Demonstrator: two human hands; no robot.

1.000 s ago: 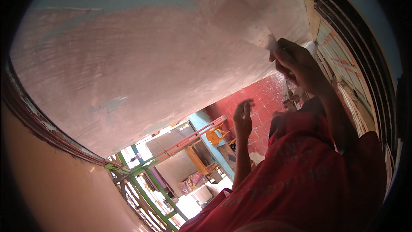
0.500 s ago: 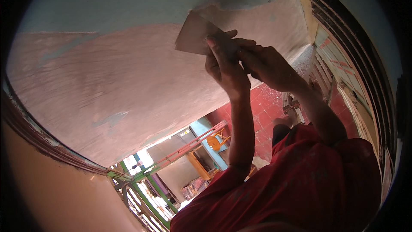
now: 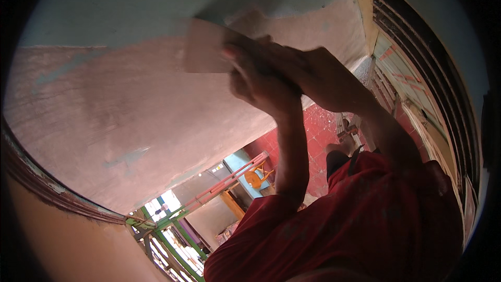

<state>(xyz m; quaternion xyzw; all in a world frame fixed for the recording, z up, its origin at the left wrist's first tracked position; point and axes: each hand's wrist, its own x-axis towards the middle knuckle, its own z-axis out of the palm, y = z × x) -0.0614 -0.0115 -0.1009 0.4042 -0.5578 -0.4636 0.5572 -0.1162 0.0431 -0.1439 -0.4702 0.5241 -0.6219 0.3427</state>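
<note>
both hands, the left hand (image 3: 255, 81) and right hand (image 3: 318, 75), are clamped together on a flat scraper blade (image 3: 206, 47) pressed to the pinkish plastered wall (image 3: 120, 109), and i judge an uneven tilt could gouge the coat.

Wall (image 3: 120, 109): your plaster coat looks matt, pinkish, faintly streaked.
Blade (image 3: 204, 47): flat and smooth, dull; material unclear to you.
Shirt (image 3: 365, 224): soft red cloth.
Floor (image 3: 318, 141): red tiles, speckled.

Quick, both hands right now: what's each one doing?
Left hand: closed on the flat plastering blade, pressed to the pink plastered wall.
Right hand: closed on the same blade from behind; the exact grip is blurred.
</note>
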